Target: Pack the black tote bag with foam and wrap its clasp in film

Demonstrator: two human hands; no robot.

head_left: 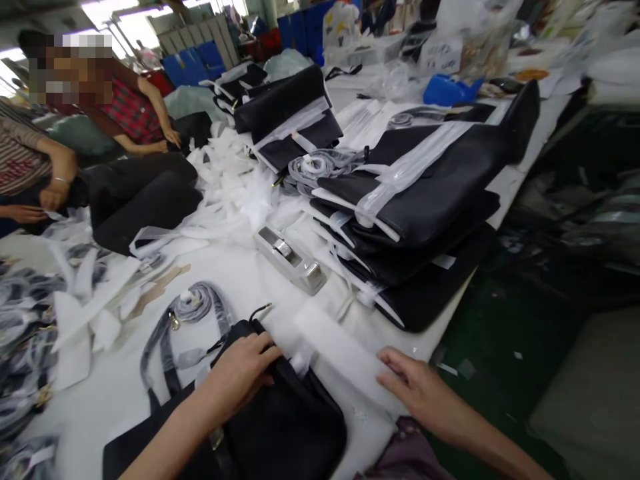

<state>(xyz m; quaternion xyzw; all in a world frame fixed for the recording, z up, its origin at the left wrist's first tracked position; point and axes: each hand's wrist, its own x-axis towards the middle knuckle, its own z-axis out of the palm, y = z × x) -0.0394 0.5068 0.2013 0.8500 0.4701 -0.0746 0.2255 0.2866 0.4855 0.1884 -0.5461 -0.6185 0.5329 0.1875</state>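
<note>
My left hand [240, 373] rests palm down on a black leather bag [280, 427] at the near edge of the white table [240, 273], fingers curled over its top. My right hand [417, 390] lies flat with fingers stretched out on a sheet of white foam wrap [340, 347] beside the bag. A grey wrapped strap [193, 310] trails from the bag toward the left.
A grey tape dispenser [290, 260] sits mid-table. A stack of black bags with white wrapping [415, 220] fills the right side, more bags [285, 113] behind. Loose white wrap [235, 187] is heaped in the centre. Two seated people [100, 107] work at the far left.
</note>
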